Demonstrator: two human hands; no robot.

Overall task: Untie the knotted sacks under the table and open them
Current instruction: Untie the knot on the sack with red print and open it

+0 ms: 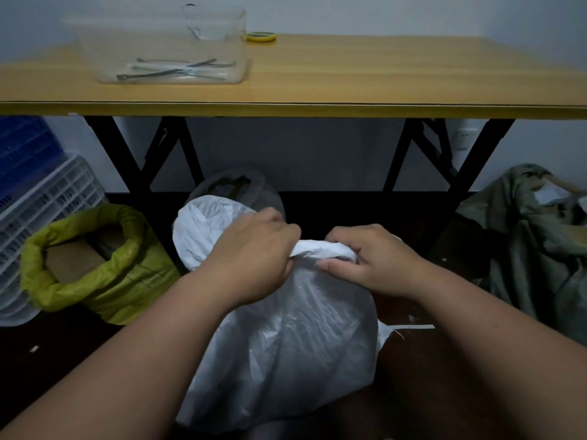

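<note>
A white woven sack stands on the dark floor in front of the table, its neck twisted into a knot. My left hand grips the left end of the knot with curled fingers. My right hand grips the right end, thumb underneath. A yellow-green sack sits at the left with its mouth rolled open and a brown box inside. A grey-green sack lies at the right with its top loose. Behind the white sack stands a greyish sack, mostly hidden.
The wooden table spans the view on black crossed legs. On it stand a clear plastic tub holding dark tools and a yellow tape roll. White and blue crates are stacked at far left.
</note>
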